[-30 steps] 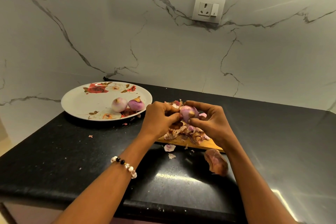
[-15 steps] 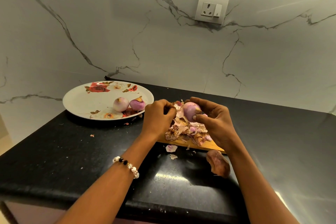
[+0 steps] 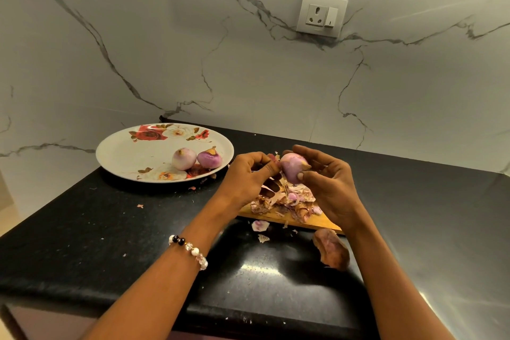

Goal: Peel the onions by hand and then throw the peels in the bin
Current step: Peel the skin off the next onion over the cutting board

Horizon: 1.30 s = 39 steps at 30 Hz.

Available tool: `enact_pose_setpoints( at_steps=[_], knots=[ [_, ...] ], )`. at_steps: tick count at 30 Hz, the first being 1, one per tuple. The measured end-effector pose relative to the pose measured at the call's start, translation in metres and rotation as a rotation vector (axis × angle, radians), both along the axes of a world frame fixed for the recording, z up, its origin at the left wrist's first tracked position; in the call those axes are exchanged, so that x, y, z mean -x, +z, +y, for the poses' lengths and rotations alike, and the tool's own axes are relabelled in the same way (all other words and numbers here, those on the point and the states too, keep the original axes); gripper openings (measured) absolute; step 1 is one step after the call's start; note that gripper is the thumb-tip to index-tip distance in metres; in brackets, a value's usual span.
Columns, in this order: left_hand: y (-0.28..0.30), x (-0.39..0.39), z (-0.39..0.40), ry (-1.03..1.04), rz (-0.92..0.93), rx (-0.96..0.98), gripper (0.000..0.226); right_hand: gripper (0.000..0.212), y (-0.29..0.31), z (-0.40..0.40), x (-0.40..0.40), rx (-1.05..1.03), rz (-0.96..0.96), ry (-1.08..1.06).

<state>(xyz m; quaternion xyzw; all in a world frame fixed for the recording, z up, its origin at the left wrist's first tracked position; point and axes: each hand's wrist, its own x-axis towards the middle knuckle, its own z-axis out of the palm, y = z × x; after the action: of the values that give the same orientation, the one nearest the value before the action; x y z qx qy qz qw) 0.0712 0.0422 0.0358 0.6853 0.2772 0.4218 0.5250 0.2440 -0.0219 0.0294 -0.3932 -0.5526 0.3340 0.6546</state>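
My right hand [image 3: 328,188] holds a pale purple onion [image 3: 291,167] between thumb and fingers above the wooden board [image 3: 306,222]. My left hand [image 3: 248,176] is just left of the onion and pinches a strip of peel at its side. A heap of onion peels [image 3: 287,200] covers the board under both hands. Two peeled onions [image 3: 196,159] lie side by side on the near right part of a white floral plate [image 3: 132,152].
The black counter [image 3: 110,243] carries loose peel bits near the board and a large brown peel [image 3: 332,248] by my right forearm. Marble walls with a socket [image 3: 321,14] stand behind. The counter's front edge runs along the bottom.
Both hands have lifted a little with the onion. My left hand has closed back in on the onion's left side and taken hold of peel there.
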Motion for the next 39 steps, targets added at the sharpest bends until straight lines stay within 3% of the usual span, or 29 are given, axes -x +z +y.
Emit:
enact_pose_setpoints(
  at_steps=[3, 7, 14, 20, 29, 34, 39],
  knots=[
    [-0.003, -0.001, 0.004, 0.105, 0.066, 0.049, 0.015, 0.046, 0.003, -0.002, -0.001, 0.008, 0.124, 0.079],
    [-0.013, -0.001, 0.010, 0.369, 0.305, -0.305, 0.012, 0.048, 0.004, 0.000, 0.000, 0.014, 0.189, 0.115],
    [-0.003, 0.001, 0.005, 0.230, 0.093, -0.348, 0.027, 0.050, 0.000, 0.000, 0.001, 0.062, -0.076, -0.005],
    [-0.004, 0.003, 0.002, 0.128, 0.131, -0.330, 0.032, 0.054, -0.002, -0.001, 0.005, 0.083, -0.268, -0.055],
    [-0.006, 0.003, 0.003, 0.234, 0.128, -0.413, 0.025, 0.051, -0.002, -0.002, 0.006, 0.077, -0.244, -0.043],
    [-0.006, 0.004, 0.006, 0.069, 0.085, -0.266, 0.031, 0.054, -0.001, -0.002, 0.002, 0.068, -0.232, -0.039],
    [-0.004, 0.006, 0.005, 0.044, 0.126, -0.285, 0.035, 0.053, -0.002, -0.001, 0.004, 0.075, -0.287, -0.070]
  ],
)
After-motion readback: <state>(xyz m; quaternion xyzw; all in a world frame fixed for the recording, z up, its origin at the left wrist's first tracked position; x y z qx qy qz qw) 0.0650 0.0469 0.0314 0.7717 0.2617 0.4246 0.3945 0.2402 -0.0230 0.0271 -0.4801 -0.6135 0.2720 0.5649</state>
